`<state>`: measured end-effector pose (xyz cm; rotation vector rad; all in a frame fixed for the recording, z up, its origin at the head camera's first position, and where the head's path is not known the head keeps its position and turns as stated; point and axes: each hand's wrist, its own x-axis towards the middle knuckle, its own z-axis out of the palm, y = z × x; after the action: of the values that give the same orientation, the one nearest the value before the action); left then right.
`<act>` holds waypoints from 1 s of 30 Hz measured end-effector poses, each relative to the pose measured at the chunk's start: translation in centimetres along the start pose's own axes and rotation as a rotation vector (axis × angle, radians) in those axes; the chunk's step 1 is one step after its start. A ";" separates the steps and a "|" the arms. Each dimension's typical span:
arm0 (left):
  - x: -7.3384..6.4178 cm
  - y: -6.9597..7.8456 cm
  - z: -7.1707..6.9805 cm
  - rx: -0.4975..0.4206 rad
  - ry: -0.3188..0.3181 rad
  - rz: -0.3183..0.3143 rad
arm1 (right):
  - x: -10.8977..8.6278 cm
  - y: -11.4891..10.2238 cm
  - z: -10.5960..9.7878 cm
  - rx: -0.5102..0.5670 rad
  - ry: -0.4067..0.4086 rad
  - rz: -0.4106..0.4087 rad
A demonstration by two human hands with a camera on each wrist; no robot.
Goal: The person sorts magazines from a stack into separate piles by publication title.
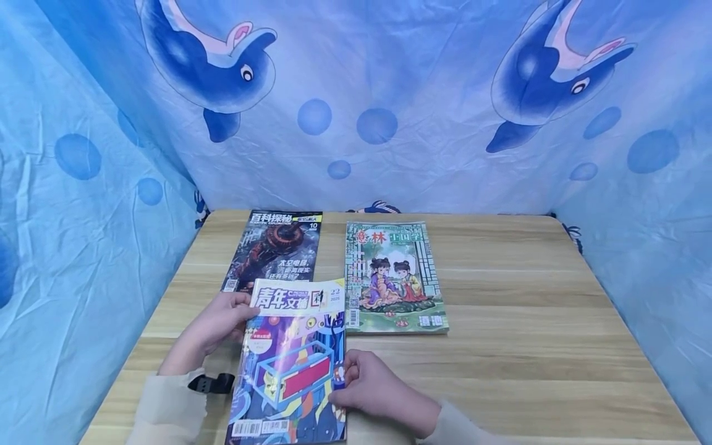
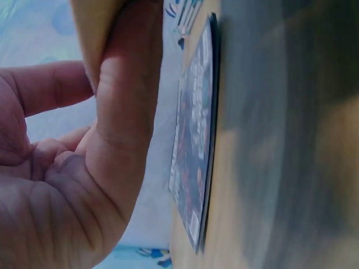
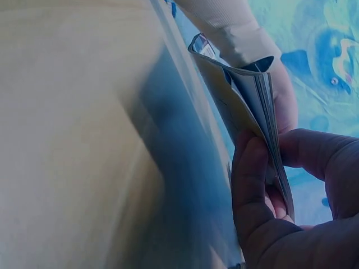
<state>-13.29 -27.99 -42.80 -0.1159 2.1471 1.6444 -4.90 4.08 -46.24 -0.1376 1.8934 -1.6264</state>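
Observation:
A magazine (image 1: 297, 377) with a white title band and a purple and blue cover is held between both hands. My left hand (image 1: 214, 324) pinches its upper left edge, thumb over the cover. On the opposite edge, lower down, my right hand (image 1: 384, 386) grips it between thumb and fingers. In the right wrist view the magazine (image 3: 266, 109) is raised off the table, its pages slightly fanned at one end. Just beyond it lies a dark magazine (image 1: 278, 247), partly covered by the held one in the head view.
A green magazine (image 1: 395, 278) with two cartoon figures lies flat to the right of the dark one. The wooden table (image 1: 517, 309) is enclosed by blue dolphin-printed cloth (image 1: 434, 167) behind and at both sides. A black band (image 1: 211, 383) circles the left wrist.

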 end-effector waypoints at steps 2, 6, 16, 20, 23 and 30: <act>-0.3 -0.5 -0.2 -0.013 -0.035 0.011 | 0.0 0.1 0.4 -0.007 -0.007 0.014; -0.7 -1.2 -0.4 0.016 -0.050 0.001 | 0.0 0.4 1.2 0.000 -0.026 0.011; -1.2 -2.2 -0.4 0.129 -0.051 -0.025 | 0.0 0.9 2.2 -0.021 -0.072 0.032; -1.4 -2.1 -0.2 0.164 -0.028 -0.035 | 0.2 1.0 2.4 -0.005 -0.084 0.061; -1.4 -2.1 -0.1 0.187 -0.011 -0.042 | 0.3 1.1 2.6 0.007 -0.086 0.070; -1.2 -2.0 0.3 0.255 0.039 -0.072 | 0.4 1.1 3.0 0.025 -0.078 0.077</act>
<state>-11.48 -28.52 -44.23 -0.1476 2.3331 1.3259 -3.35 1.60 -47.51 -0.1142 1.7971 -1.5701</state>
